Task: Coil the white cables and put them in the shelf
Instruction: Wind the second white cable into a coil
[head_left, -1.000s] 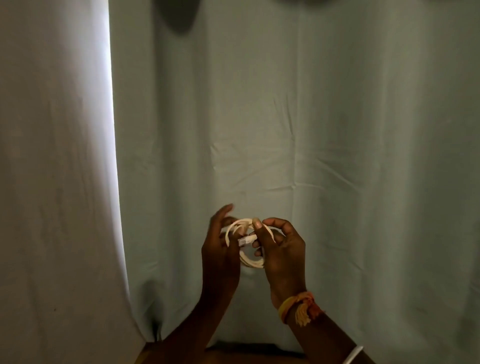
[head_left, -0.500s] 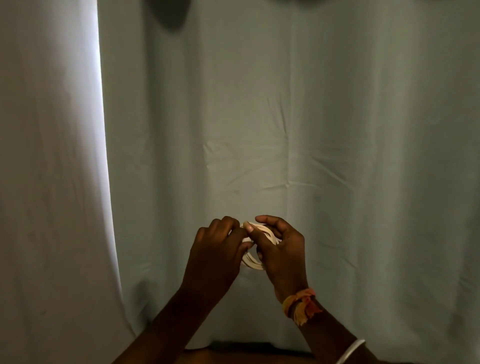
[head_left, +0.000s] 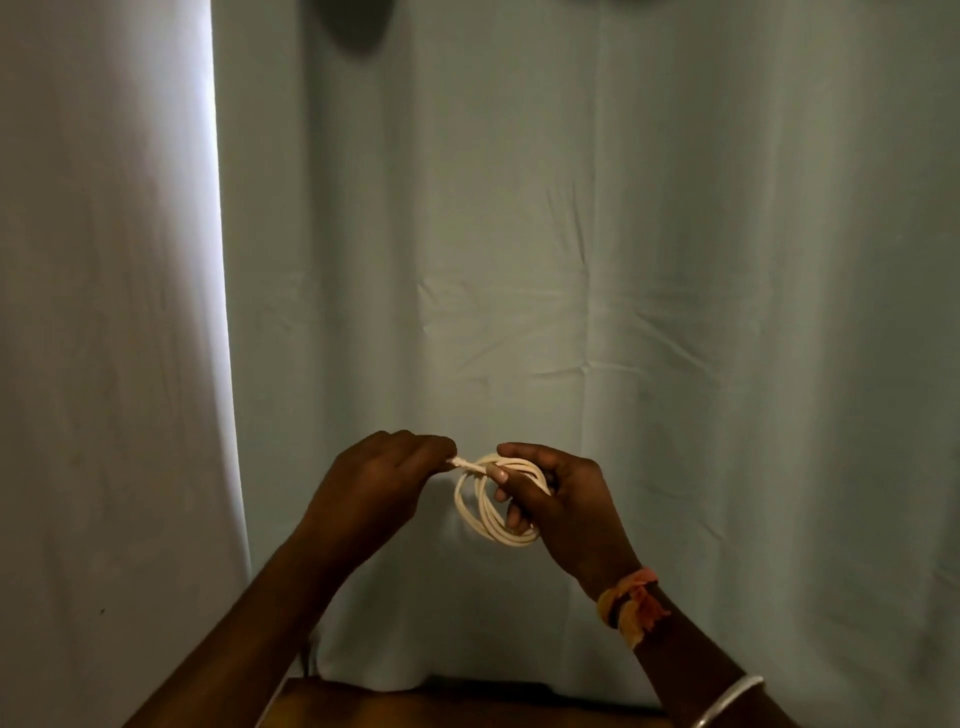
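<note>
From the head view, the white cable hung coiled in several loops in front of the pale curtain. The right hand pinched the coil at its top. Just left of the coil, the left hand was closed, pinching the cable's end.

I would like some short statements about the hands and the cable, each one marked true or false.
1. The white cable is wound into several loops. True.
2. The right hand holds the loops. True.
3. The left hand hangs free, away from the cable. False: its grip is closed on the cable end at the top of the coil.
4. The coil rests on a shelf. False: it is held in the air in front of the curtain.
5. The right wrist wears an orange thread band. True.
</note>
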